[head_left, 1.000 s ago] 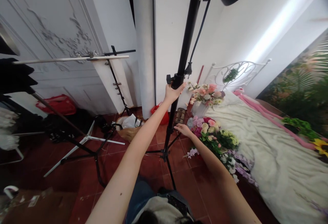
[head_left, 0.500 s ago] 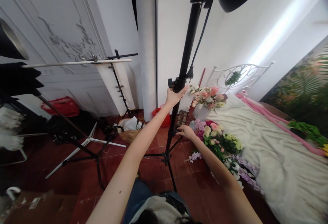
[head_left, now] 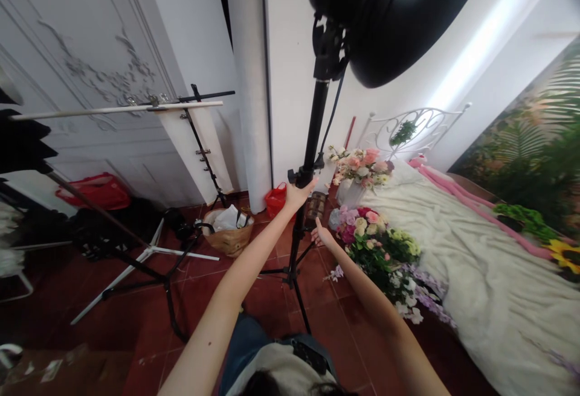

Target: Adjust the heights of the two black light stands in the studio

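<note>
In front of me a black light stand (head_left: 313,121) rises from the floor on spread legs, with a large black lamp head (head_left: 399,15) on top. My left hand (head_left: 299,194) is wrapped round its pole just below the upper collar with a locking knob (head_left: 292,175). Lower down, my right hand (head_left: 322,236) is beside the stand's lower section, fingers apart and with nothing in them. The lamp's cord and plug (head_left: 319,159) hang along the pole.
Flower bunches (head_left: 371,233) and a bed with a cream blanket (head_left: 489,263) lie to the right. A wicker basket (head_left: 229,239), a red bag (head_left: 275,200) and another tripod stand (head_left: 170,281) are on the left. White wall behind.
The lamp head and upper pole have come down, and my left hand moved down with the collar. My right hand has let go of the lower knob and opened.
</note>
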Motion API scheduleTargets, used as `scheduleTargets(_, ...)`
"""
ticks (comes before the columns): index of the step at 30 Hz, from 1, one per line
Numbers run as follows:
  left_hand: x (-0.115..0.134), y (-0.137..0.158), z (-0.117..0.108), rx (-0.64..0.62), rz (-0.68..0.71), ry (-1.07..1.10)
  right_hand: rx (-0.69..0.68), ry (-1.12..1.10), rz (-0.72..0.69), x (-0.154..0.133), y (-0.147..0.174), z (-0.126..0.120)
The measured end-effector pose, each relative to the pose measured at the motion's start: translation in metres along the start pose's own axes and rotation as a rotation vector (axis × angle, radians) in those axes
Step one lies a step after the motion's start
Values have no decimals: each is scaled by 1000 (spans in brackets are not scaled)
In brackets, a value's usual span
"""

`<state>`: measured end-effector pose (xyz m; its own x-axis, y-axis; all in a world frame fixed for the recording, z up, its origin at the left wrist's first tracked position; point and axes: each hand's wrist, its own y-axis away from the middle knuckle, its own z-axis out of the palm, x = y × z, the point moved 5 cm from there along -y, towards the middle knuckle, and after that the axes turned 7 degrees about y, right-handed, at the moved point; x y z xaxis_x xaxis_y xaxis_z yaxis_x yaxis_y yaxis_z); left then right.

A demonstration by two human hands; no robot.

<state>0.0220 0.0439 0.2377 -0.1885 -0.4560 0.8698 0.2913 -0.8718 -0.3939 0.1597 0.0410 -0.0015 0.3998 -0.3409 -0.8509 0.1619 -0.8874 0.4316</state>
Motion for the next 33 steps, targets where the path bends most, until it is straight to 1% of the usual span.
scheduleTargets(1, -7, 4, -3, 3, -15, -3, -40, -51, 43, 0, -1, 3)
scheduleTargets(3, -15, 11, -7, -10, -29, 3, -70, -116, 71, -2, -1, 6)
scheduleTargets(6, -22, 17, -10, -23, -47, 9, -43, -131, 94, -2, -1, 7)
scheduleTargets(10, -36, 24, -15, 9, -91, -12, -48, -151, 114, 0, -4, 11)
scheduleTargets(13, -58, 37, -25, 35, -117, -31, -51, -181, 114, 2, -9, 13)
scheduleTargets(18, -103, 70, -45, 86, -171, -72, -65, -178, 68, 3, -15, 12)
scheduleTargets(20, -115, 79, -49, 117, -190, -95, -74, -172, 61, 3, -17, 12)
scheduleTargets(22, -122, 81, -52, 136, -204, -107, -77, -159, 50, 4, -20, 11)
scheduleTargets(24, -127, 79, -52, 127, -219, -101, -72, -134, 24, 5, -23, 11)
scheduleTargets(28, -137, 74, -57, 52, -243, -66, -14, -66, -59, 9, -29, 12)
scheduleTargets(30, -142, 73, -60, 5, -283, -59, 63, -19, -131, 8, -28, 10)
scheduleTargets(33, -146, 73, -62, -54, -356, -56, 233, 83, -312, 0, -19, 4)
